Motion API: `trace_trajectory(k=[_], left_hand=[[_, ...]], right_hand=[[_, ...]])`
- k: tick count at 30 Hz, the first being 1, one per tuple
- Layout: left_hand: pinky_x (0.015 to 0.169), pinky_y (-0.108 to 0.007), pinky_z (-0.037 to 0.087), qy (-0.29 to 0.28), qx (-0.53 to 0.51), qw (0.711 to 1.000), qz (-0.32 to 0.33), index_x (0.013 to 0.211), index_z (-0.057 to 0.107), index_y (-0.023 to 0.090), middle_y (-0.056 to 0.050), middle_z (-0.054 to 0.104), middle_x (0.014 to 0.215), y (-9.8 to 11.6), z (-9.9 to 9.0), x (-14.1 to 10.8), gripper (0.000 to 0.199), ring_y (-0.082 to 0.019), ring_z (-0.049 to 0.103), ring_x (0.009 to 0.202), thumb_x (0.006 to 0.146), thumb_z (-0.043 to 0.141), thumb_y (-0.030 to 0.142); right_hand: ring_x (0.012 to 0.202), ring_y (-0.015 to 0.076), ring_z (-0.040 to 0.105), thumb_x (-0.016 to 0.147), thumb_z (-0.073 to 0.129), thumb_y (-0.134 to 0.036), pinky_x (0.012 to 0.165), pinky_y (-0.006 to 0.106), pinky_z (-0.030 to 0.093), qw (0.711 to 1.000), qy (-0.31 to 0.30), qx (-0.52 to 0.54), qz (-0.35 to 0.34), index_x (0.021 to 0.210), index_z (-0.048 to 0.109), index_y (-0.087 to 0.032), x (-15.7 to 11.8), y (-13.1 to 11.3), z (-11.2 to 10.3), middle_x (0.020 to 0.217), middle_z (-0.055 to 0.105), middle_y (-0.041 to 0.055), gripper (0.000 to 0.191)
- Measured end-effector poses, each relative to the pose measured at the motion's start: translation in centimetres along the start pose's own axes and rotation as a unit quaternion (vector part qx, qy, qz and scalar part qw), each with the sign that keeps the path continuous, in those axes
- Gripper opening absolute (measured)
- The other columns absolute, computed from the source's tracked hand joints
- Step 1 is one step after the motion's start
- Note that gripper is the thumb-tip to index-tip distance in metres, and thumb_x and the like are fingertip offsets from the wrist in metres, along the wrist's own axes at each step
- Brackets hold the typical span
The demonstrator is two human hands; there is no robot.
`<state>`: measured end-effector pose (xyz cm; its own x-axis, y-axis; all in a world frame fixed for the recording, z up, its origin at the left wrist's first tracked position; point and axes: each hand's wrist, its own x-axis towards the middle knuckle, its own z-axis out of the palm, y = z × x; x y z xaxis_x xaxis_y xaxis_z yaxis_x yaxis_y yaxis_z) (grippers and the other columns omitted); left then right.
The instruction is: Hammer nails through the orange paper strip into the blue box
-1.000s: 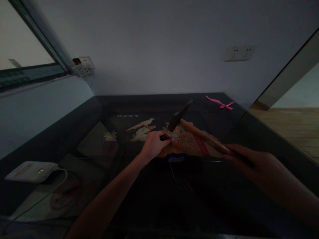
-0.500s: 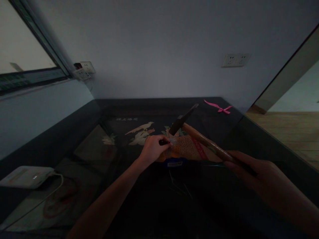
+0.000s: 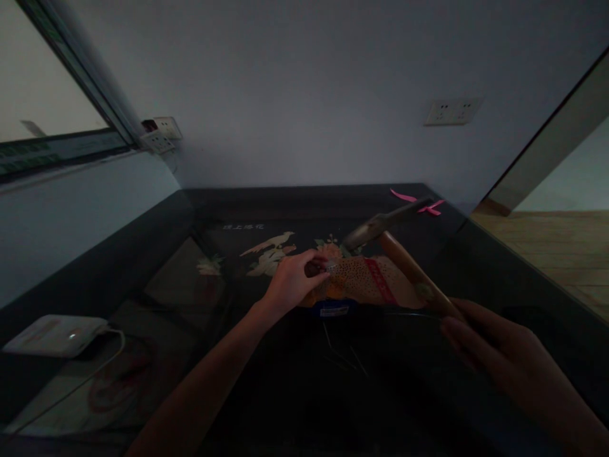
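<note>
My right hand (image 3: 490,336) is wrapped round the wooden handle of a hammer (image 3: 404,257). The hammer's dark head hangs over the back edge of a patterned orange-brown piece (image 3: 356,279) with a red band. My left hand (image 3: 297,279) pinches at the left end of this piece, its thumb and forefinger closed on something small that I cannot make out. Just in front of the piece is a blue item (image 3: 333,308) with a pale label.
A pink ribbon (image 3: 431,208) lies at the back right of the dark table (image 3: 304,197). At the left is a white device (image 3: 57,335) with a cable. Thin wire-like pieces (image 3: 359,362) lie near the front. Wall sockets (image 3: 453,112) are behind.
The hammer has moved up and to the right, away from my left fingertips, and my right hand has shifted right and slightly down. My left hand has hardly moved.
</note>
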<state>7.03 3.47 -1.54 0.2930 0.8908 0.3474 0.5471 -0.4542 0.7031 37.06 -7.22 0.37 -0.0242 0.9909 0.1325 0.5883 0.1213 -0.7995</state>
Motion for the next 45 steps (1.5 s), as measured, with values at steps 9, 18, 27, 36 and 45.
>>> trace_trajectory(k=[9, 18, 27, 36, 45], left_hand=[[0.088, -0.032, 0.050, 0.001, 0.076, 0.997, 0.021, 0.106, 0.064, 0.019, -0.004, 0.072, 0.106, 0.5, -2.9, -1.5, 0.032, -0.021, 0.068, 0.099, 0.077, 0.074, 0.013], [0.086, -0.037, 0.053, 0.045, 0.096, 0.992, 0.063, 0.109, 0.061, 0.019, -0.005, 0.070, 0.106, 0.0, -2.3, -2.0, 0.031, -0.020, 0.067, 0.097, 0.080, 0.072, 0.015], [0.073, -0.027, 0.053, 0.072, 0.132, 0.929, 0.337, 0.104, 0.060, 0.019, -0.003, 0.072, 0.087, 3.5, -1.5, -7.3, 0.021, -0.015, 0.067, 0.079, 0.088, 0.054, 0.008], [0.072, -0.031, 0.058, -0.187, 0.326, 0.920, 0.109, 0.113, 0.063, 0.018, -0.005, 0.072, 0.101, -1.0, 3.4, -8.7, 0.026, -0.020, 0.070, 0.085, 0.091, 0.054, 0.009], [0.073, -0.033, 0.056, -0.236, 0.390, 0.882, 0.117, 0.103, 0.062, 0.018, -0.004, 0.069, 0.092, -2.8, 3.0, -8.8, 0.016, -0.021, 0.068, 0.082, 0.090, 0.057, 0.010]], right_hand=[[0.042, 0.0134, 0.048, 0.080, 0.070, -0.040, 0.033, 0.023, 0.037, 0.944, 0.033, 0.303, 0.127, 0.091, 0.073, -0.029, -0.6, 1.8, 0.4, 0.060, 0.054, 0.0017, 0.016], [0.033, 0.0046, 0.037, 0.073, 0.076, -0.048, 0.032, 0.014, 0.029, 0.895, 0.090, 0.410, 0.151, 0.094, 0.068, -0.024, 0.7, 6.2, 1.0, 0.051, 0.046, -0.0054, 0.033], [0.034, 0.0046, 0.038, 0.070, 0.077, -0.050, 0.032, 0.014, 0.029, 0.890, 0.098, 0.404, 0.188, 0.094, 0.068, -0.023, 0.3, 6.1, 1.2, 0.052, 0.047, -0.0058, 0.038], [0.035, 0.0042, 0.038, 0.072, 0.076, -0.048, 0.032, 0.014, 0.030, 0.884, 0.111, 0.413, 0.190, 0.094, 0.068, -0.022, 0.5, 6.0, 1.4, 0.052, 0.047, -0.0061, 0.036], [0.036, 0.0044, 0.039, 0.073, 0.075, -0.050, 0.033, 0.014, 0.031, 0.883, 0.090, 0.412, 0.204, 0.096, 0.067, -0.022, 0.5, 6.4, 1.7, 0.054, 0.048, -0.0058, 0.037]])
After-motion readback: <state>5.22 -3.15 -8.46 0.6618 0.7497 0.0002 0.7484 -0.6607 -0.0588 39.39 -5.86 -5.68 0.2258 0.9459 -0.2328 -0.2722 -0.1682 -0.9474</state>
